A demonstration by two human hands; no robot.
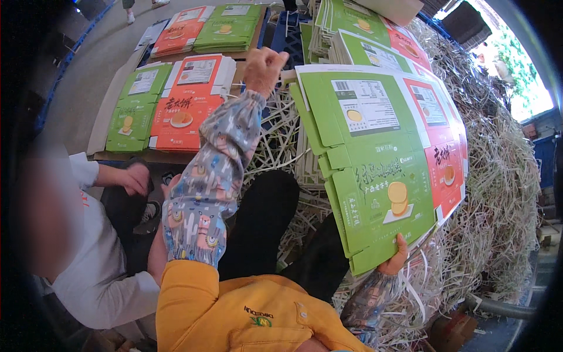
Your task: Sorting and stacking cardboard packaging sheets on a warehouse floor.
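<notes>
The person's right hand (396, 258) grasps the lower edge of a batch of flat, printed cardboard sheets (384, 164), green on the left and orange-red on the right, which stand tilted in front of the body, to the right. The left hand (264, 70), at the end of a grey sleeve cover with a llama-and-cactus pattern (214, 176), is raised just beyond the sheets' upper left corner, fingers clenched in a loose fist. Beyond the held sheets stand more green and orange-red cardboard sheets (356, 22). To their right rises a large heap of pale shredded paper strips (498, 182). Left of the raised hand lie flat green cardboard stacks (136, 108) beside orange-red cardboard stacks (187, 102). A co-worker in a white long-sleeved top (102, 270) sits close on the left.
</notes>
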